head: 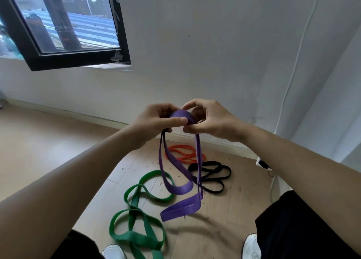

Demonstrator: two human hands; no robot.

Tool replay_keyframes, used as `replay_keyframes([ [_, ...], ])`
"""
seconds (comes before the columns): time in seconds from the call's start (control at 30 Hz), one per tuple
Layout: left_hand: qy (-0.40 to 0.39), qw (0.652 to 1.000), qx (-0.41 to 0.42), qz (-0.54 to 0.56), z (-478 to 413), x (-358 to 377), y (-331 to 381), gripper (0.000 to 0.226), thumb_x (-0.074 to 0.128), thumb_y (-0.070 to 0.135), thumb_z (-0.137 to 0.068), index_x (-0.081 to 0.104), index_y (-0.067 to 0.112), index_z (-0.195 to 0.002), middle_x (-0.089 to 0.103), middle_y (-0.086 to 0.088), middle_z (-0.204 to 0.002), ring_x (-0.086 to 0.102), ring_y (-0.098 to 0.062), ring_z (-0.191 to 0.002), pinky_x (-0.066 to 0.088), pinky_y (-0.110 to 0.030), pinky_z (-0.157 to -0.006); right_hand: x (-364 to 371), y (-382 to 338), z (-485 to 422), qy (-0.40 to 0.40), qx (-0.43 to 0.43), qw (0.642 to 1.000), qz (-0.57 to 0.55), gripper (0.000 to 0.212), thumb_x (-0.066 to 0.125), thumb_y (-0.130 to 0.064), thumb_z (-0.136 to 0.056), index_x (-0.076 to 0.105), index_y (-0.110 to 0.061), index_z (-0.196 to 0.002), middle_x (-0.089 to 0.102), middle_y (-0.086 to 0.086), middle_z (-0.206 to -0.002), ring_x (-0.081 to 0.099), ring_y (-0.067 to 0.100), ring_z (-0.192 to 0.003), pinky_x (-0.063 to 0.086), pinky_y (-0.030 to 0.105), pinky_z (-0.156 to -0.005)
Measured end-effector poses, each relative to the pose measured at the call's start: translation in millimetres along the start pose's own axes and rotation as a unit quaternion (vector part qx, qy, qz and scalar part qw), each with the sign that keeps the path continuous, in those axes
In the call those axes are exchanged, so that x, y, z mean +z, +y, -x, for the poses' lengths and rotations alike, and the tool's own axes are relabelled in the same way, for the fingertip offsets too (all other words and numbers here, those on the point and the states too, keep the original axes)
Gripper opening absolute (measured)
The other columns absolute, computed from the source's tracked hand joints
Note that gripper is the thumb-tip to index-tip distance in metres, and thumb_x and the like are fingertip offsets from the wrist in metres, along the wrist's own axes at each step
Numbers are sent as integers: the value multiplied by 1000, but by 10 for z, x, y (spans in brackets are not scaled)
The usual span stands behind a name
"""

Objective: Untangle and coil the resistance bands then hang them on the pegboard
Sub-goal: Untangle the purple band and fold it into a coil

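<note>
A wide purple resistance band (180, 188) is held up at chest height. My left hand (156, 120) and my right hand (211, 120) both pinch its top fold, close together. Its loops hang down in front of me, above the floor. On the wooden floor lie a twisted green band (136, 219) near my feet, a black band (214, 172) farther right, and a thin orange band (183, 153) by the wall. No pegboard is in view.
A white wall (214, 53) stands ahead with a black-framed window (64, 24) at upper left. A white cable (289, 87) runs down the wall to a power strip (263, 164) on the floor. My white shoes (252, 247) show at the bottom edge.
</note>
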State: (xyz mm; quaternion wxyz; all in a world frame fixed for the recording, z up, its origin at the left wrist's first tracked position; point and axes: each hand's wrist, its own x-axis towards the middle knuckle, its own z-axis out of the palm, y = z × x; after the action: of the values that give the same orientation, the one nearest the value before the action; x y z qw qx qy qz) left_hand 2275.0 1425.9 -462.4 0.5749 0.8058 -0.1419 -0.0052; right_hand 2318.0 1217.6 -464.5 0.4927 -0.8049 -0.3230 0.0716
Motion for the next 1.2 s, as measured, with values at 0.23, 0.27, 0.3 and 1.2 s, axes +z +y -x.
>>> replay_keyframes([
  [0.23, 104, 988, 41, 104, 21, -192, 77, 33, 75, 33, -77, 70, 12, -103, 61, 1, -81, 56, -8, -71, 52, -24, -72, 91, 304, -4, -100, 100, 989, 39, 22, 78, -18, -86, 72, -17, -107, 73, -2, -99, 72, 9, -92, 56, 27, -86],
  [0.27, 113, 986, 42, 114, 28, -241, 67, 32, 75, 32, -78, 70, 12, -103, 59, 2, -79, 55, -9, -70, 51, -24, -72, 104, 313, -10, -101, 101, 989, 39, 21, 77, -19, -87, 72, -17, -107, 73, -3, -99, 71, 8, -91, 55, 24, -83],
  [0.3, 119, 985, 39, 121, 40, -286, 57, 32, 74, 32, -79, 70, 12, -103, 58, 3, -77, 55, -9, -70, 51, -25, -73, 110, 311, -21, -98, 97, 990, 38, 21, 77, -19, -87, 71, -17, -107, 72, -2, -99, 71, 8, -91, 54, 23, -82],
  [1.2, 40, 999, 26, 3, -52, 60, 16, 42, 84, 32, -71, 72, 14, -107, 71, -6, -94, 64, -14, -81, 53, -26, -75, -186, -79, 20, -23, 5, 998, 51, 48, 82, -8, -81, 59, -11, -123, 72, 17, -91, 70, 28, -84, 61, 37, -80],
])
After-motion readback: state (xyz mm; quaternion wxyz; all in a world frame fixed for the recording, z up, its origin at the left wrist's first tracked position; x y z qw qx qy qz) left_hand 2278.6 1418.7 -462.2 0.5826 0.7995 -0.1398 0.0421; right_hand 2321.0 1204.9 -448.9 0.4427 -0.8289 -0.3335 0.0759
